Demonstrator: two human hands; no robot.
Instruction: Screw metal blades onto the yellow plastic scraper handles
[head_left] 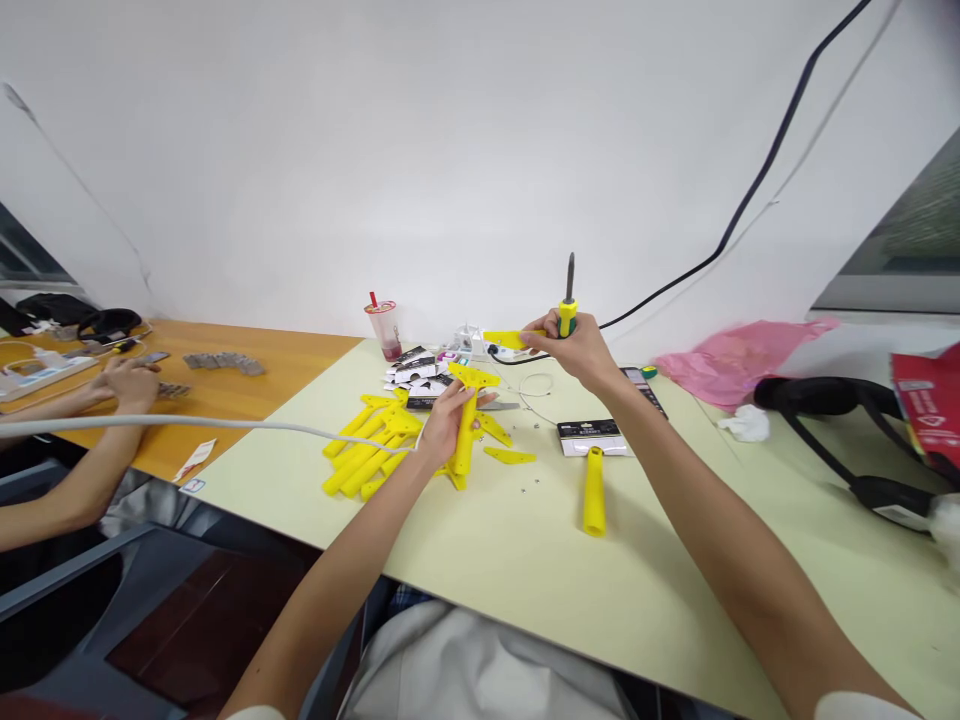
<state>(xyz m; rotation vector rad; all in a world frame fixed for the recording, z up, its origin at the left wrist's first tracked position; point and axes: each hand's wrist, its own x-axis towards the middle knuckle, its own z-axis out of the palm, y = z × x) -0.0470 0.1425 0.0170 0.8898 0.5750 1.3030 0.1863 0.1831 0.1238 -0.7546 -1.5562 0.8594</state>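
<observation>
Head view: left hand [442, 428] grips yellow handle [466, 440]; right hand [583, 352] pinches yellow plate [504, 339] and holds screwdriver [568, 305]. Apparent step: fitting parts; next calls for alignment.

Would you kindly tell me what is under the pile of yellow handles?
The pale tabletop shows around the yellow handles; anything else beneath them is covered.

Yellow T-piece [466, 440] slightly tilted; yellow plate [502, 339]; screwdriver [568, 307] tip-up.
</observation>
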